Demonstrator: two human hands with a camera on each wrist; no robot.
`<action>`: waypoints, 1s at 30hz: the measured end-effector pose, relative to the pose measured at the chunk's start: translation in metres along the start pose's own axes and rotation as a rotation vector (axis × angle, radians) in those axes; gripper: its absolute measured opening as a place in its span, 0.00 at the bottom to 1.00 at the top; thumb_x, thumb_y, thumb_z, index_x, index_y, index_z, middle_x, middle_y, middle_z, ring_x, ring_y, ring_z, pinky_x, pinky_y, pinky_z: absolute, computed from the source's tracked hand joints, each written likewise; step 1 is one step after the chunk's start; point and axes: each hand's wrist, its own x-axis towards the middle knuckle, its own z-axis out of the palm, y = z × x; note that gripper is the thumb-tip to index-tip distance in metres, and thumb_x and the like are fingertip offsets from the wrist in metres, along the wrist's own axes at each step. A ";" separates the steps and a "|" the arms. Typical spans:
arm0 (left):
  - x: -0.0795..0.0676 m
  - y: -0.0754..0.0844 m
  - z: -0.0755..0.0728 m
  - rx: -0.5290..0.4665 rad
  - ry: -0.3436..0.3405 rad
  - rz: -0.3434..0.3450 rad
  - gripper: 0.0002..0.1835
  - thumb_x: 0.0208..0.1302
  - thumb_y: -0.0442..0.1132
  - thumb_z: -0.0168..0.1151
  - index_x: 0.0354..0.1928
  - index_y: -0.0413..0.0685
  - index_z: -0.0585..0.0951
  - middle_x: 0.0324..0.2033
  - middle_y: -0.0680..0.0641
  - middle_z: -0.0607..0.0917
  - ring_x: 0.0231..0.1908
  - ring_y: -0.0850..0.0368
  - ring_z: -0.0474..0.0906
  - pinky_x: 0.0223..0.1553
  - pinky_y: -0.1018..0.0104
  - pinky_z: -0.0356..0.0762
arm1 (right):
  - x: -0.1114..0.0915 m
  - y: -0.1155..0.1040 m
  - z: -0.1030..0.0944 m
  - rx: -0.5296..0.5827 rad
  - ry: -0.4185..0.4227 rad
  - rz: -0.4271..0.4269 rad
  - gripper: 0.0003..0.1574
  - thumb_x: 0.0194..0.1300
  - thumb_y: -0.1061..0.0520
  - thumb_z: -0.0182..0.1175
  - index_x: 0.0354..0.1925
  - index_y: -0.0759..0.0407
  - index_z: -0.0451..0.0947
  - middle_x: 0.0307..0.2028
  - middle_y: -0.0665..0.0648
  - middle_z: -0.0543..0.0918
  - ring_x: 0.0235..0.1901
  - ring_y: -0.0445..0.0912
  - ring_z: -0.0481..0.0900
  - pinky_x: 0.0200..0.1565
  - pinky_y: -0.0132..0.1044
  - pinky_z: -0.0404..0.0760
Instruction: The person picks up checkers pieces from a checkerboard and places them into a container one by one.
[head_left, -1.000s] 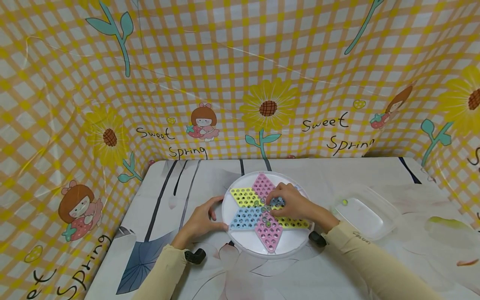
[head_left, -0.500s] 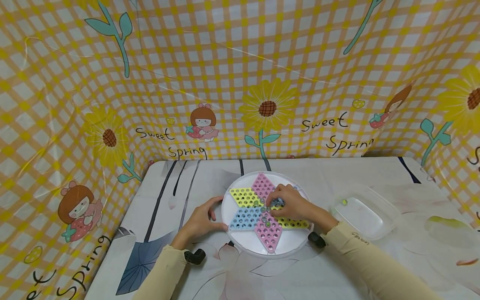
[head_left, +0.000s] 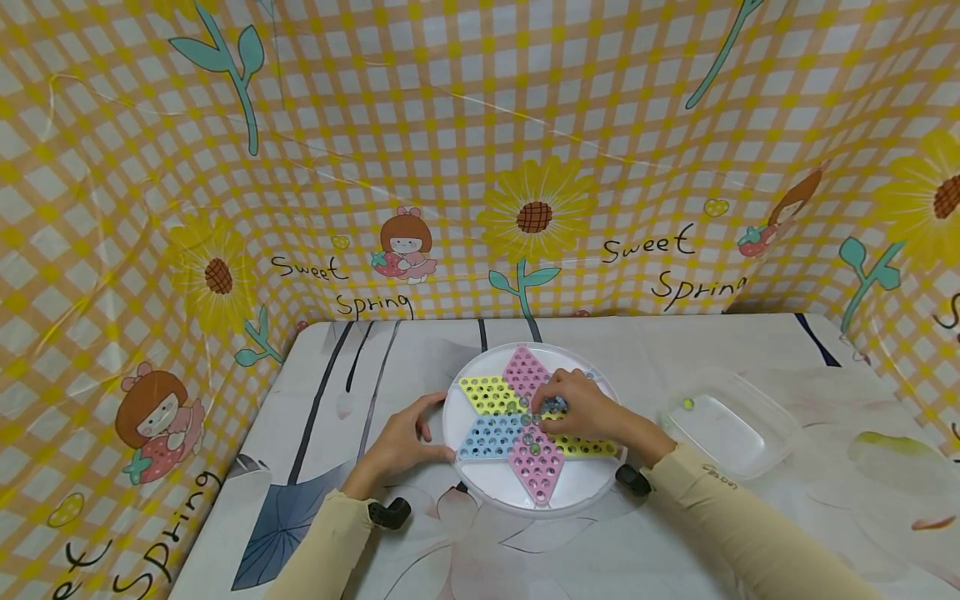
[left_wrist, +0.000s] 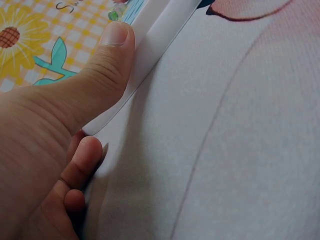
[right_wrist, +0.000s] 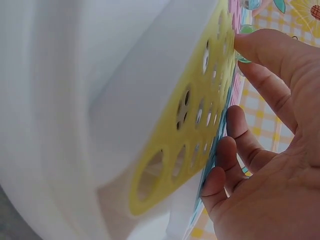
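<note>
Several glass marbles (head_left: 527, 419) sit clustered in holes near the middle of the round white board (head_left: 480, 479), which lies flat on the table (head_left: 615, 558). We see a six-pointed star (head_left: 491, 437) set into the board, its points pink, yellow and blue, with the right part half covered by our right hand (head_left: 581, 404). That hand pinches a green marble (right_wrist: 245, 29) between thumb and forefinger, close to the board's face; we cannot tell whether the marble is seated in a hole. Our left hand (head_left: 401, 437) grips the left edge of the board, thumb against the rim, so the two hands are apart. To the right of the board we have a clear plastic box (head_left: 727, 433) with a small green ball (head_left: 688, 404) inside, on the side nearer the board. Cream sleeves (head_left: 318, 546) and black wrist gadgets (head_left: 390, 512) show at the near left and near right of the board. Under the board, the table is pale with a flower print, and beyond the board we face a yellow checked cloth (head_left: 450, 108) with sunflowers (head_left: 535, 218) and the words "Sweet Spring" on it.
</note>
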 end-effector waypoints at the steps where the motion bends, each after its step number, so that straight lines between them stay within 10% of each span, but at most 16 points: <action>1: 0.000 0.000 0.000 -0.001 0.000 -0.001 0.52 0.44 0.47 0.86 0.74 0.57 0.70 0.29 0.50 0.76 0.30 0.56 0.69 0.35 0.63 0.68 | 0.000 0.000 0.000 0.001 0.000 0.000 0.10 0.59 0.55 0.75 0.38 0.43 0.86 0.43 0.54 0.77 0.45 0.53 0.68 0.51 0.56 0.65; 30: 0.000 0.000 0.000 0.013 0.003 0.018 0.52 0.45 0.45 0.86 0.74 0.55 0.70 0.28 0.51 0.76 0.29 0.57 0.69 0.36 0.64 0.68 | -0.001 -0.019 -0.025 0.060 0.054 -0.095 0.09 0.63 0.59 0.72 0.42 0.50 0.85 0.54 0.56 0.79 0.59 0.58 0.72 0.60 0.64 0.72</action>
